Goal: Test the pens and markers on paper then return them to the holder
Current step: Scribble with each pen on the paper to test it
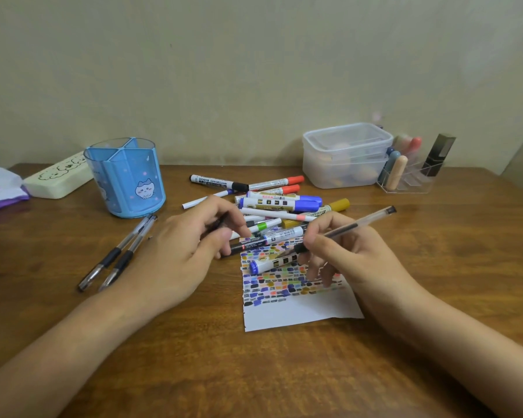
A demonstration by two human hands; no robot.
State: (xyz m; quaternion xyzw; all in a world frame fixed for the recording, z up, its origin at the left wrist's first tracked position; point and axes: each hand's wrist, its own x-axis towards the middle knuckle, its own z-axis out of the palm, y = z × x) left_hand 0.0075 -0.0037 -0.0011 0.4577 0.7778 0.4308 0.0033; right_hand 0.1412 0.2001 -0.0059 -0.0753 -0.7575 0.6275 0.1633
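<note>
My right hand (341, 251) pinches a clear gel pen (344, 230) between thumb and fingers, its tip down on the sheet of paper (302, 309), its back end angled up toward the table's far right corner. My left hand (181, 254) has its fingers curled around a small dark piece, likely the pen's cap, though most of it is hidden; the hand rests at the paper's left edge, touching a black-barrelled marker (254, 244) that lies across the top of the sheet.

The paper sits near the middle of the wooden table (254, 372), its upper part filled with rows of small colour swatches, its lower strip blank. A blue-capped marker (269, 264) lies on the swatches just under my right fingers. Beyond the sheet's far edge, a loose pile of markers (272, 203) spreads toward the table's back edge.

The blue holder (127, 179) stands upright toward the far left, well apart from the paper, its compartments showing nothing inside. Two gel pens (118, 254) lie side by side in front of it.

Along the back edge: a cream pencil case (58, 179), a lidded clear box (344, 155) and a clear organiser (405, 173).
</note>
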